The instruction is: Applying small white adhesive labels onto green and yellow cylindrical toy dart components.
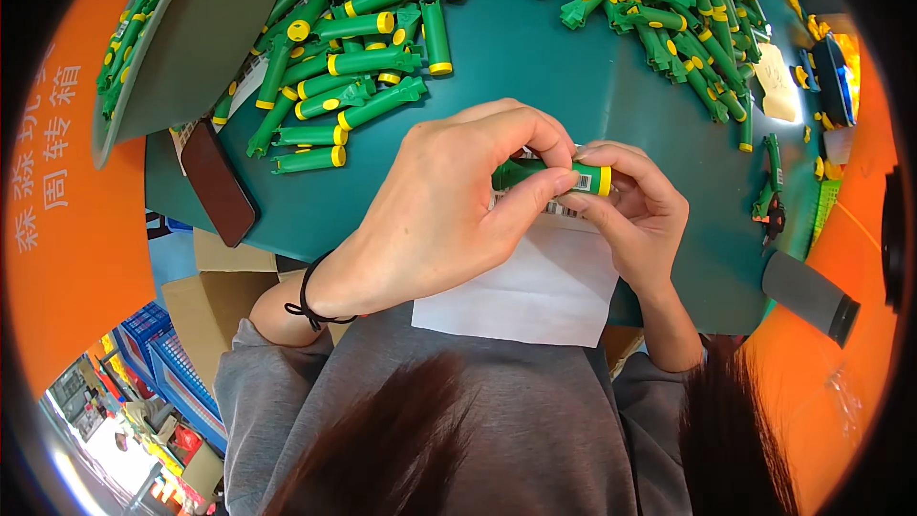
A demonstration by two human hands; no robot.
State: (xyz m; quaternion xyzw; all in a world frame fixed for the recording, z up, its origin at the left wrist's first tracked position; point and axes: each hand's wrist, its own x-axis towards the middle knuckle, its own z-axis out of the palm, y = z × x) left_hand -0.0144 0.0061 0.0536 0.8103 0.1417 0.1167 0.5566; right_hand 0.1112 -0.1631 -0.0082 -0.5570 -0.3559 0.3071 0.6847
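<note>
A short green tube [604, 181] with a yellow end ring lies between my two hands, above the near part of the table. A small white barcode label [584, 182] shows on its side. My left hand [444, 196] is closed, its thumb and forefinger pressed on the tube at the label; the fingers cover much of the tube's left part. Around the yellow end, my right hand [645, 215] has its thumb and fingers curled. Beneath both hands lies a white sheet [525, 291], and printed barcodes partly show just under the tube.
Heaped green tubes with yellow caps [368, 59] lie at the far left, and another heap [707, 38] at the far right. A brown phone-like slab [220, 183] rests at the left edge. A dark grey cylinder [809, 296] is at right. An open cardboard box [215, 301] stands lower left.
</note>
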